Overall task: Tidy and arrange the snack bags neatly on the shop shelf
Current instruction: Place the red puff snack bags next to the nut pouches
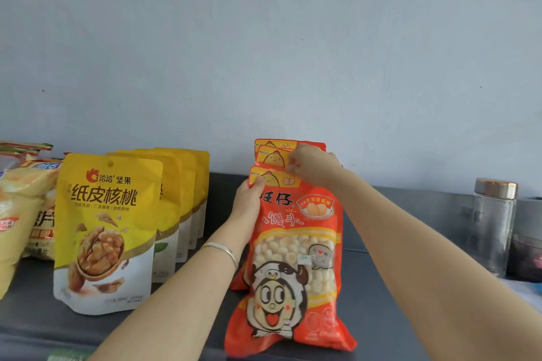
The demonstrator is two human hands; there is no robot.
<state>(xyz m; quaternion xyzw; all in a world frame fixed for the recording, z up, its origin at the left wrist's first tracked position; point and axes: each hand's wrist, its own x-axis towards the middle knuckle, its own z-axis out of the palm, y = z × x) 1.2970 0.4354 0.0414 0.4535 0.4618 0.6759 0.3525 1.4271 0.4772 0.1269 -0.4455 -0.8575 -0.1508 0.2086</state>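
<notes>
A: Which step is this?
B: Straightening. On the shelf (387, 246), right of the yellow bags (108, 231), my row of red bags (296, 243) stands front to back.
A: And your grips?
B: My left grip (249, 202) clasps the front one's top corner; my right grip (311, 164) pinches a top behind it.
A: Next?
B: Probably level the tops and close the row up.

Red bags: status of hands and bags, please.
Left hand grips front red bag at its top corner. Right hand pinches top of rear red bag. Yellow bags stand apart, at left.
</notes>
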